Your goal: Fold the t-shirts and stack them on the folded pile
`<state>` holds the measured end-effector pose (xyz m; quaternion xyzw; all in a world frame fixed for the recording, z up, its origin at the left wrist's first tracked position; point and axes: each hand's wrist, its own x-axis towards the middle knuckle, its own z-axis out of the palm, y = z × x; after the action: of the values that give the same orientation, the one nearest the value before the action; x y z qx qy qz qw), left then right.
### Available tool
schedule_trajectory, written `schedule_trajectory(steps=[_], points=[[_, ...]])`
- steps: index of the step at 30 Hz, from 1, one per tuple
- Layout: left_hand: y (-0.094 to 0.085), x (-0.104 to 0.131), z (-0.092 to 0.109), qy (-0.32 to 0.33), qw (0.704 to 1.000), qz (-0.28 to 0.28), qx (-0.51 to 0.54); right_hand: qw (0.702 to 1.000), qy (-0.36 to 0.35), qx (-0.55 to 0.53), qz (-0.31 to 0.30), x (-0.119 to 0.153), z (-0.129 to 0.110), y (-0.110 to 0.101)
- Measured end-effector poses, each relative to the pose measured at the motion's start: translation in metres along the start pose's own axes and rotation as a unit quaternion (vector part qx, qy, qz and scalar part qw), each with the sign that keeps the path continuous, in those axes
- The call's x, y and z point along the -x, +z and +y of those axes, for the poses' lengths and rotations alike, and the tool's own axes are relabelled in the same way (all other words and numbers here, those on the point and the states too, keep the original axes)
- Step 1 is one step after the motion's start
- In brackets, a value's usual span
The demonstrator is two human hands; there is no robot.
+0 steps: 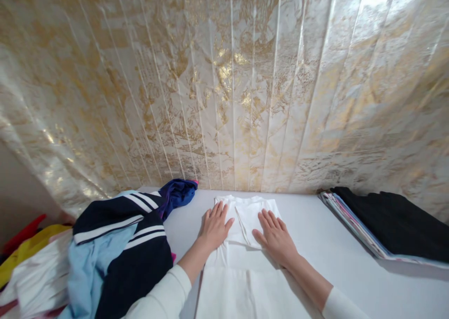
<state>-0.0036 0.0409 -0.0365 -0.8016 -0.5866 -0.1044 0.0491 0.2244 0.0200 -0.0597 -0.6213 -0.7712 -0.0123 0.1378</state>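
Observation:
A white garment (245,259) lies flat on the white table, running from near the back edge toward me. Its exact kind is hard to make out; the far part looks folded over, with a slit between two panels. My left hand (215,226) rests flat on the left side of this far part, fingers extended. On its right side lies my right hand (275,238), palm down with fingers spread a little. Neither hand grips the cloth. The near end of the garment runs out of the bottom of the view.
At left is a loose heap of clothes, with a navy garment with white stripes (140,258), a light blue one (84,267) and a yellow one (26,246). A neat folded stack topped with black cloth (393,223) sits at right. Behind the table (315,235) hangs a gold-patterned curtain (238,99).

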Motion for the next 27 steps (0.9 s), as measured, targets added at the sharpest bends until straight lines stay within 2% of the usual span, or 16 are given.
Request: schedule_trajectory(steps=[3, 5, 7, 10, 13, 18, 23, 27], points=[[-0.019, 0.012, 0.002, -0.006, 1.0, -0.002, 0.005, 0.997, 0.009, -0.07, 0.026, 0.002, 0.009, -0.012], [-0.037, 0.032, 0.004, -0.006, 1.0, 0.004, 0.01, 0.99, -0.001, -0.128, 0.059, 0.014, 0.016, -0.028], [-0.055, 0.059, 0.007, -0.002, 1.0, 0.001, 0.019, 0.984, -0.022, -0.163, 0.061, 0.036, 0.02, -0.047], [-0.075, 0.099, 0.014, -0.014, 0.997, -0.057, 0.041, 0.987, -0.041, -0.155, 0.009, 0.076, 0.021, -0.07], [-0.081, 0.121, 0.021, -0.039, 0.991, -0.11, 0.06, 0.991, -0.032, -0.131, 0.003, 0.108, 0.022, -0.079], [-0.08, 0.123, 0.027, -0.062, 0.986, -0.138, 0.072, 0.991, 0.02, -0.126, -0.03, 0.127, 0.026, -0.075], [-0.082, 0.119, 0.023, -0.069, 0.98, -0.139, 0.126, 0.99, 0.03, -0.137, -0.007, 0.122, 0.023, -0.074], [-0.084, 0.118, 0.02, -0.08, 0.975, -0.145, 0.146, 0.987, 0.036, -0.153, -0.033, 0.116, 0.02, -0.075]])
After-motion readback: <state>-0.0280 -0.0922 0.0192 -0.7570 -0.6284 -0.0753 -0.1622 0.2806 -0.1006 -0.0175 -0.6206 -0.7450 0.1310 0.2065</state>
